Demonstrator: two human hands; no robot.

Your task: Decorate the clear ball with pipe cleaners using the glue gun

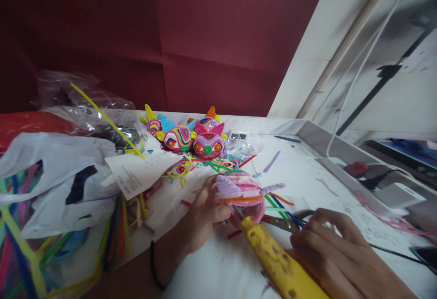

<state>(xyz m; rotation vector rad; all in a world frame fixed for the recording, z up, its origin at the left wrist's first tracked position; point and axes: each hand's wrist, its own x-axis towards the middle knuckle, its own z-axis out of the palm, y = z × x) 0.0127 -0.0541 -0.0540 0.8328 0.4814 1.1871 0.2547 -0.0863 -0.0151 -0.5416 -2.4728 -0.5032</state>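
My left hand (205, 205) is closed around a pink-striped ball (244, 187) made of wound pipe cleaners. A lilac ear stands on its near left side, and an orange strip runs across it. My right hand (327, 249) is curled against the side of a stained yellow glue gun (276, 258); part of its grip is hidden. The gun's tip is at the lower edge of the ball. Behind my right fingers lies a metal tool (282, 223), partly covered, perhaps scissors. Green and orange pipe cleaners (278, 205) lie beyond the ball.
Several finished animal heads (209, 144) stand at the back of the white table. Left are a white plastic bag (64, 162), a paper slip (136, 174), a yellow pipe cleaner (105, 119) and loose coloured pipe cleaners (116, 230). A power strip (378, 199) with cables is at right.
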